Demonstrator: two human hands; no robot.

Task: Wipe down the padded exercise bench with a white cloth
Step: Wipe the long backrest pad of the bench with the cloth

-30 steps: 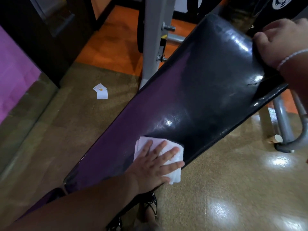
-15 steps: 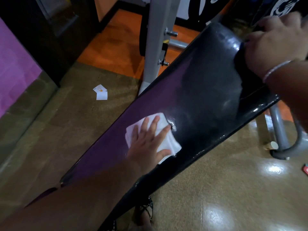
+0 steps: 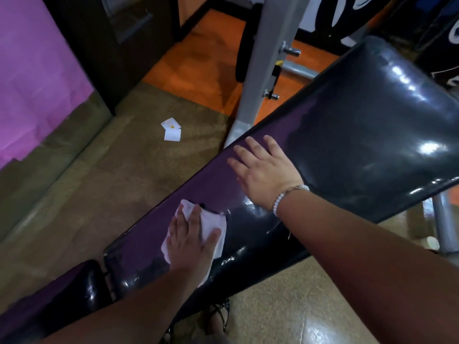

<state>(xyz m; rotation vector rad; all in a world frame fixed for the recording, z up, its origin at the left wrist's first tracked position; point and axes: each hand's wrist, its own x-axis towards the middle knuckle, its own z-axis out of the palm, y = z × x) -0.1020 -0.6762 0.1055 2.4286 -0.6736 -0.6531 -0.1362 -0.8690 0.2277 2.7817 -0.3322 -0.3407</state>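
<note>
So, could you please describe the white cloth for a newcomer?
Find the long padded bench crossing the view diagonally. Near its lower end, the left hand presses on the white cloth. Nothing else white lies on the bench; the paper scraps lie on the floor.

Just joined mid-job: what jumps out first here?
A glossy black padded bench runs diagonally across the view. The left hand presses a white cloth flat near its lower end, and the right hand, bracelet on the wrist, lies flat higher up. White paper scraps sit on the floor left of it.
</note>
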